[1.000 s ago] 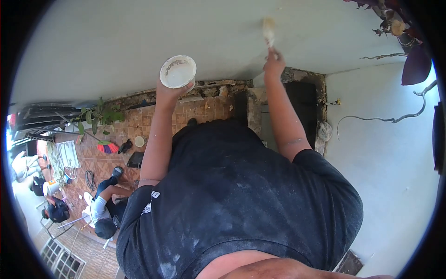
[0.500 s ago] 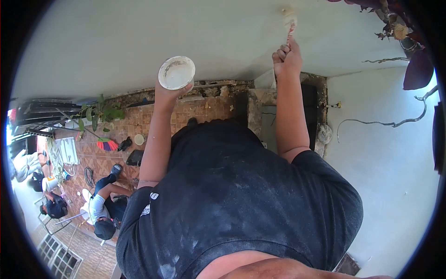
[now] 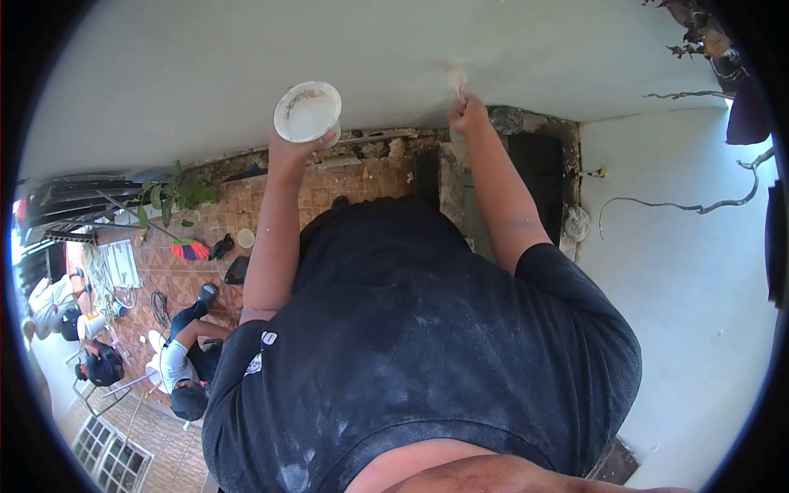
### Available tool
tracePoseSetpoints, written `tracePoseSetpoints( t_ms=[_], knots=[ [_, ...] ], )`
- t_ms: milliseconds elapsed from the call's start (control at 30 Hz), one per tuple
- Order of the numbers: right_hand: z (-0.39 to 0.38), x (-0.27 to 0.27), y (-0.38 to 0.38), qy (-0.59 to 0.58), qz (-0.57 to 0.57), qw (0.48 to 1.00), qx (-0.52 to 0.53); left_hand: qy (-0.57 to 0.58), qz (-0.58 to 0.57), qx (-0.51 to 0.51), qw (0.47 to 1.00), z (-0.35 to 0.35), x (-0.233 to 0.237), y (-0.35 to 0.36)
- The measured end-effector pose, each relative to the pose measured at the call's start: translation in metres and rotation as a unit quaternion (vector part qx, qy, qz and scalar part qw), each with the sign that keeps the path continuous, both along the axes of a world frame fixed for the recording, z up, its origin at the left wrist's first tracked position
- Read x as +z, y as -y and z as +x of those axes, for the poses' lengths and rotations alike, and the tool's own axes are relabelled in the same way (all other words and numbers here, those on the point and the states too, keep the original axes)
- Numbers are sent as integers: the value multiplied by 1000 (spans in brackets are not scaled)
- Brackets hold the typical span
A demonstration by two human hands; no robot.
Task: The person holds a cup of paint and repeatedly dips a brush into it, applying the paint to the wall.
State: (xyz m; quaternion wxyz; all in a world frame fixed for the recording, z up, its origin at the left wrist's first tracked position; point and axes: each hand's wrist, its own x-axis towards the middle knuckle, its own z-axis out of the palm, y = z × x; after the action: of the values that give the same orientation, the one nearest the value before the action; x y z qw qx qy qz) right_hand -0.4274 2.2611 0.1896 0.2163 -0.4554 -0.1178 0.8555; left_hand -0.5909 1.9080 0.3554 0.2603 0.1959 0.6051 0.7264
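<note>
Head view: my left hand (image 3: 297,149) grips a round white plastic tub (image 3: 307,112); my right hand (image 3: 468,116) holds a blurry, pale brush (image 3: 458,80), past my fingers, by the grey wall (image 3: 378,49). Soft strokes and a level tub should spill less.

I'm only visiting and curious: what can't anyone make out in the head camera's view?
All in the head view:
- Brush: tip blurred; handle mostly hidden by the right hand.
- Left hand: some fingers hidden behind the white cup.
- Dark opening: inside lost in shadow.
- Plant, upper right: cut off by the dark image border.
- Shirt: sleeve lettering too small to read.
</note>
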Motion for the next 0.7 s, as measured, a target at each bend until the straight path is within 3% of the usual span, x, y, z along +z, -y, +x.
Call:
tracePoseSetpoints(
  t_ms=[200,333,433,533,700],
  knots=[
    [-1,113,23,-154,61,984,-59,-19,17,4,1000,-4,-7,-2],
    [24,127,38,-342,93,935,-17,-16,10,8,1000,-3,-7,-1],
    [21,102,25,-213,140,967,-16,-6,4,-1,1000,-4,-10,0],
    [18,52,4,-16,154,985,74,-3,2,-10,1000,-3,-11,1],
    [22,-1,-5,135,84,985,67,-15,21,-21,999,-2,-6,0]
  ],
)
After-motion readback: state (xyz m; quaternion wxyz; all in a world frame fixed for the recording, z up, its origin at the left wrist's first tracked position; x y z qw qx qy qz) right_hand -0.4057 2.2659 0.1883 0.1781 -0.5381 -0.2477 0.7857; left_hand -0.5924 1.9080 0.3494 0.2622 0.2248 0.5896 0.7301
